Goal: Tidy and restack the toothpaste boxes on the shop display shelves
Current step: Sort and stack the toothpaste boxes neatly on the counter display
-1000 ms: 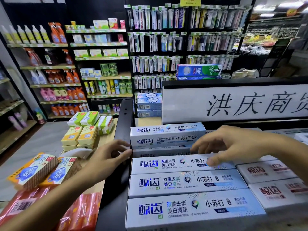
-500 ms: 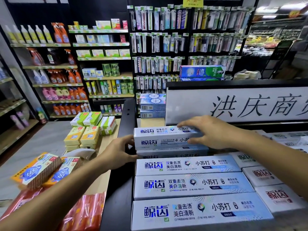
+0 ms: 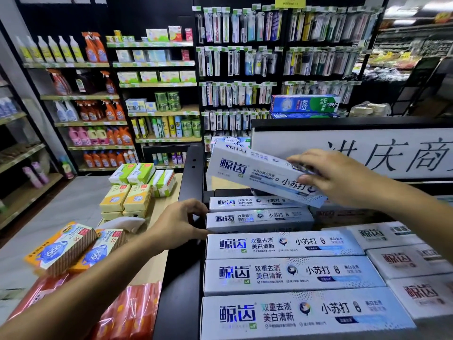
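Your black-framed display shelf fills the view from 3 to 6 o'clock. Three blue-and-white toothpaste boxes lie flat on it, long sides touching, print up. Toward 12 o'clock a further pair of toothpaste boxes lies parallel behind them. At 3 o'clock, just beside their ends, sit white boxes with red lettering. At 9 o'clock the lower wooden counter carries yellow packs, green-and-white packs, orange cartons and red wrapped bundles.
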`<act>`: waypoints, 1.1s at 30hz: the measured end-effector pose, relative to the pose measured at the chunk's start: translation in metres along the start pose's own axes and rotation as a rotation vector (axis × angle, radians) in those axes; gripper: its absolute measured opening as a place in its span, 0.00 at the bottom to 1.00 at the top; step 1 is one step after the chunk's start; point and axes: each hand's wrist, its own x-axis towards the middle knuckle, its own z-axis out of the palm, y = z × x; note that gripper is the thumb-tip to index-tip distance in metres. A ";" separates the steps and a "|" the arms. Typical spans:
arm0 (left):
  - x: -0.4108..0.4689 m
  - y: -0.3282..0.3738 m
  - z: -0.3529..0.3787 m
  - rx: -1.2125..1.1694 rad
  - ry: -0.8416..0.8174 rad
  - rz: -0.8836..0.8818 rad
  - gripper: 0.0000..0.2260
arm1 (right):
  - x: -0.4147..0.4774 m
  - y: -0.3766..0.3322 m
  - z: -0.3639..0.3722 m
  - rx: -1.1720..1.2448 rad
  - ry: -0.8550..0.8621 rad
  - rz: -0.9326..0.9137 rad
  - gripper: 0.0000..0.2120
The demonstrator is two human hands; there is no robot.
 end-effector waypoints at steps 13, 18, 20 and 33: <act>-0.004 0.010 -0.017 0.160 -0.174 0.121 0.18 | -0.031 -0.008 0.003 -0.077 -0.142 -0.038 0.21; -0.007 0.009 -0.021 0.156 -0.232 0.161 0.18 | -0.028 -0.010 -0.005 -0.069 -0.124 -0.025 0.21; -0.008 0.008 -0.023 0.163 -0.243 0.154 0.17 | -0.027 -0.010 -0.009 -0.063 -0.106 -0.011 0.21; -0.019 0.006 -0.025 -0.105 -0.255 0.112 0.12 | -0.029 -0.015 0.004 -0.006 -0.264 -0.080 0.21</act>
